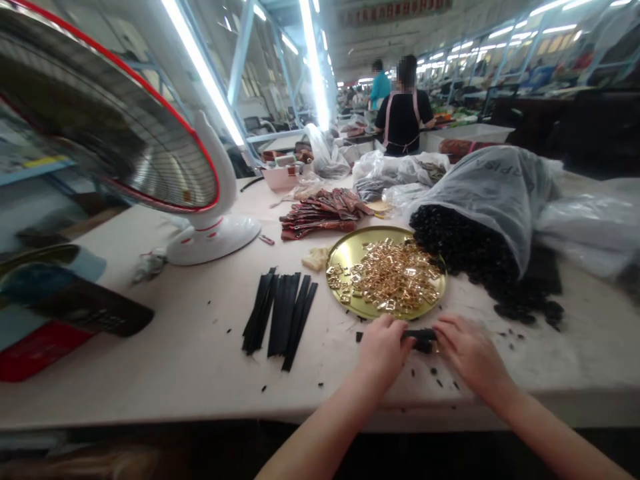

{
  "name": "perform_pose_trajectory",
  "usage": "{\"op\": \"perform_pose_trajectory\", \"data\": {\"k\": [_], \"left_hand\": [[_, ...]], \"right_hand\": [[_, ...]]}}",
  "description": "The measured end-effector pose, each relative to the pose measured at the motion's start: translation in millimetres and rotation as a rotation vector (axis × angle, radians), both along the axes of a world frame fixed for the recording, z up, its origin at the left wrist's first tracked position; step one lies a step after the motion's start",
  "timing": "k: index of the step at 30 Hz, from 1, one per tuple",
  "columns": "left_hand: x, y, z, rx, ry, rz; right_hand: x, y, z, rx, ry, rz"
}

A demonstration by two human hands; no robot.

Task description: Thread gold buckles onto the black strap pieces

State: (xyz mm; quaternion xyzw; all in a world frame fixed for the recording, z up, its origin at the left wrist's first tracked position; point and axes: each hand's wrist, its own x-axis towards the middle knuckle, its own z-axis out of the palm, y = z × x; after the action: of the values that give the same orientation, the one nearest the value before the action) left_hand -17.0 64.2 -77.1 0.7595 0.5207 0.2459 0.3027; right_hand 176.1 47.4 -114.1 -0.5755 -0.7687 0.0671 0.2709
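Note:
Both hands are at the front of the table, just below a round gold tray (345, 250) heaped with gold metal buckles (395, 277). My left hand (383, 353) is closed around a black strap (417, 335), whose left end pokes out past the fingers. At the strap's other end, my right hand (465, 350) pinches it between thumb and fingers. A small gold glint shows by the right fingertips; whether it is a buckle I cannot tell. Several flat black strips (283, 317) lie side by side to the left of the tray.
A white fan (215, 237) with a red rim stands at the left. An open plastic bag (490, 193) spills black pieces (465, 247) at the right. Reddish-brown strips (325, 213) are piled behind the tray. A person in a black top (407, 117) stands farther back.

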Motion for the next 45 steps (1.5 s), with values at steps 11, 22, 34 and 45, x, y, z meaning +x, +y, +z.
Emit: {"op": "perform_pose_trajectory", "data": {"k": [11, 22, 34, 45], "left_hand": [[-155, 57, 12.7, -0.037, 0.309, 0.549], [-167, 81, 8.3, -0.052, 0.289, 0.64], [-47, -7, 40.0, -0.552, -0.855, 0.273], [20, -43, 19.2, -1.282, -1.55, 0.451]], "right_hand": [[-9, 19, -26.6, 0.077, -0.19, 0.212], [0, 16, -17.2, 0.17, -0.063, 0.086], [104, 20, 6.5, 0.073, -0.223, -0.408], [110, 40, 9.5, -0.106, -0.583, -0.31]]}}
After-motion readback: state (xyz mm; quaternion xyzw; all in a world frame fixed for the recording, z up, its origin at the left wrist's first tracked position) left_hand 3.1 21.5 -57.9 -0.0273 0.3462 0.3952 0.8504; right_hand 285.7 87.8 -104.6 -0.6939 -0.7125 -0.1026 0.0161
